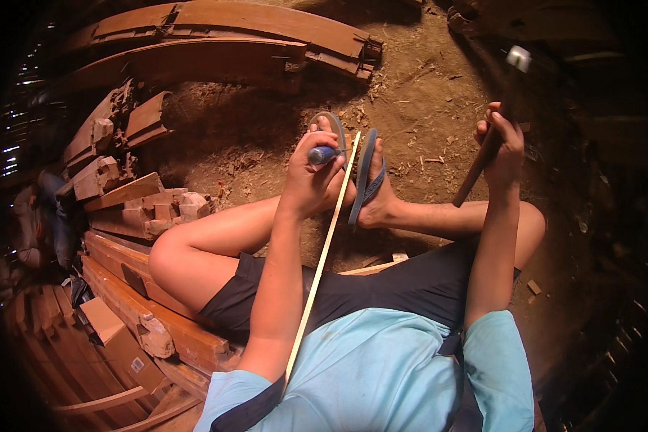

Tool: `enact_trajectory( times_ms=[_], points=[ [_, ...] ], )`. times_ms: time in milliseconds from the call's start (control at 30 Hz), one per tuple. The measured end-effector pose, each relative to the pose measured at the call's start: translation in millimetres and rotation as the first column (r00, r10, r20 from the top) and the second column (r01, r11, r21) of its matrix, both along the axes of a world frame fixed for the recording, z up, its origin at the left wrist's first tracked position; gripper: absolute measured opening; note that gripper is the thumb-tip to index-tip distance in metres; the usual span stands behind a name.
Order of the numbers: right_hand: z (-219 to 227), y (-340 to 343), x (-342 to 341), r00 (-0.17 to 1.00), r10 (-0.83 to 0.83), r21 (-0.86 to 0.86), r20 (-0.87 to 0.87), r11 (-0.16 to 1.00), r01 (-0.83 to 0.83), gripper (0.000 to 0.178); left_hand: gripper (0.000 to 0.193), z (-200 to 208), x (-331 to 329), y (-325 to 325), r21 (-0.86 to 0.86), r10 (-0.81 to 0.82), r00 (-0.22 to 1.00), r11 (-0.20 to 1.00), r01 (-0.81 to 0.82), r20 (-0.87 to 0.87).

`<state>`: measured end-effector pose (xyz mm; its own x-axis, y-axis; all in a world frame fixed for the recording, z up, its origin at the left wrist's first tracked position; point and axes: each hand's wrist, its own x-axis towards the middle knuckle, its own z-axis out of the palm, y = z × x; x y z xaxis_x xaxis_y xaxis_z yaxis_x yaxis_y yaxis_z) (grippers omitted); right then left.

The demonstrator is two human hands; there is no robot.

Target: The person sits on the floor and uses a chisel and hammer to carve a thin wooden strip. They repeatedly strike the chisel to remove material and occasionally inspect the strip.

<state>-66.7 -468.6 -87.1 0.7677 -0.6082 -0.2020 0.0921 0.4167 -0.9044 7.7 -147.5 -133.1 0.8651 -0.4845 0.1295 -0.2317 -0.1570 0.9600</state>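
Observation:
My left hand (311, 173) is closed round the blue handle of a tool (322, 155), held above my left foot. Only a short bit of its thin shaft shows, so I cannot tell whether it is a chisel or a screwdriver. A long, narrow pale wood strip (324, 252) runs from between my sandals back past my left forearm toward my body. Its far part passes right beside my left hand. My right hand (506, 147) grips a hammer (477, 164) by its dark handle, raised over my right knee, with the shiny head (518, 59) pointing away.
Carved reddish-brown wooden beams (252, 25) lie across the far left. Cut wood blocks (97, 176) and planks (187, 338) are piled at my left, beside a cardboard box (126, 353). Wood shavings (432, 108) litter the dirt floor. Grey-blue sandals (363, 176) are on my feet.

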Motion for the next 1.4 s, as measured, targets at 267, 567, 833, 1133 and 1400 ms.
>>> enact_trajectory(
  times_ms=[267,567,833,1133,1400],
  points=[
    [-1,41,-36,0.997,0.072,0.15,0.031,0.986,-0.075,0.028,0.019,1,-2,0,-0.052,0.021,0.977,0.998,-0.032,-0.21],
    [6,55,-30,0.95,0.31,0.111,0.022,0.944,-0.311,0.027,0.02,-5,0,7,-0.069,0.042,0.987,0.996,-0.054,-0.158],
    [6,71,-33,0.91,0.407,-0.034,-0.083,0.911,-0.41,0.03,0.022,-8,1,14,-0.095,0.01,0.987,0.995,-0.025,-0.158],
    [5,78,-34,0.887,0.442,-0.076,-0.132,0.888,-0.453,0.031,0.02,-10,-1,11,-0.117,0.035,0.981,0.991,-0.058,-0.19],
    [26,86,-42,0.705,0.508,-0.567,-0.495,0.426,-0.705,0.03,0.023,-9,-14,-3,0.099,0.081,0.995,0.991,-0.087,0.061]
  ],
)
